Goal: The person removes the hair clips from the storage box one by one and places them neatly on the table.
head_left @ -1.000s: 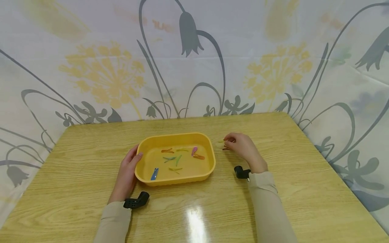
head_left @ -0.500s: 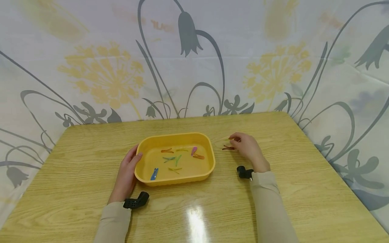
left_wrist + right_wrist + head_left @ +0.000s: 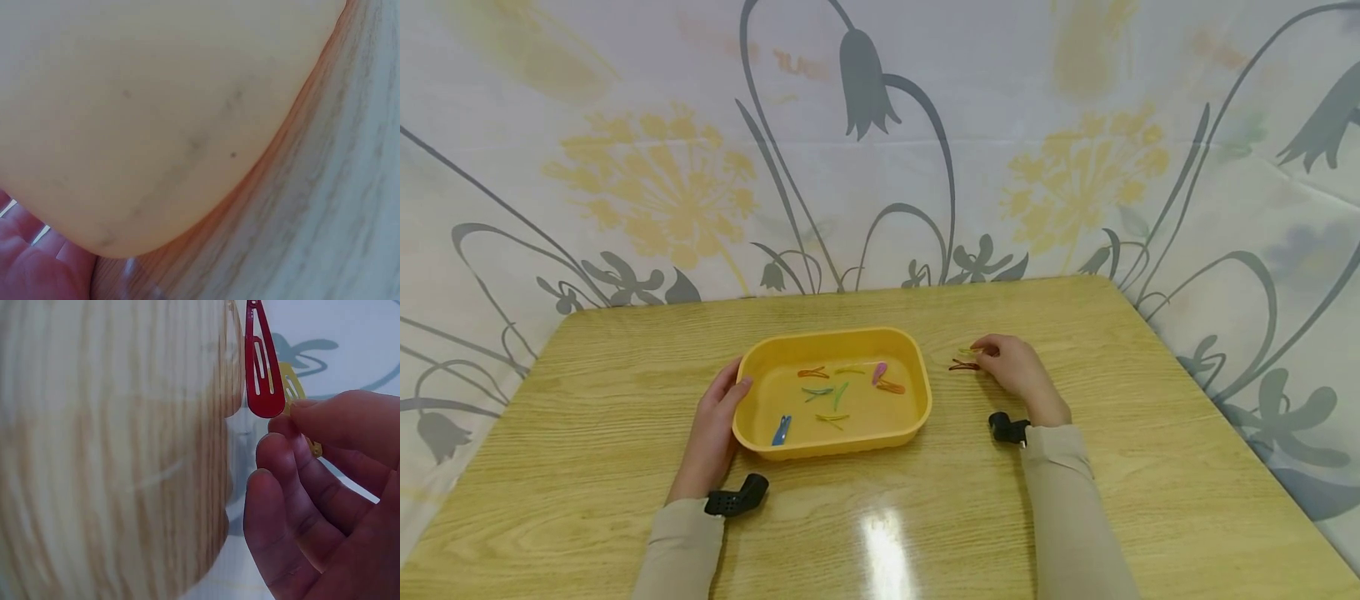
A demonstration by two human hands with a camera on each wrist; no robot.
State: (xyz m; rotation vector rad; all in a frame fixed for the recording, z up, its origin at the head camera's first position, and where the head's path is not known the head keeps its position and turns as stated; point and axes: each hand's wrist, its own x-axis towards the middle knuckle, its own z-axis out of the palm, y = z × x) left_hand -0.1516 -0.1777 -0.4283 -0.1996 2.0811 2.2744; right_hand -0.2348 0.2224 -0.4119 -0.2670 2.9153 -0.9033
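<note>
Two hair clips (image 3: 964,360) at right fingers (image 3: 983,345)

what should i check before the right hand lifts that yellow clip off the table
1. Right hand at the yellow clip: ok, fingertips on it.
2. Firm pinch on it: cannot tell, fingers hide the clip's end.
3. Red clip apart from the fingers: ok, it lies beside them on the table.
4. Left hand steadying the yellow tray: ok, resting on its left rim.
5. Room in the tray: ok, bare floor between the clips.

beige long sleeves (image 3: 1060,500), black camera (image 3: 736,497) at each wrist.
</note>
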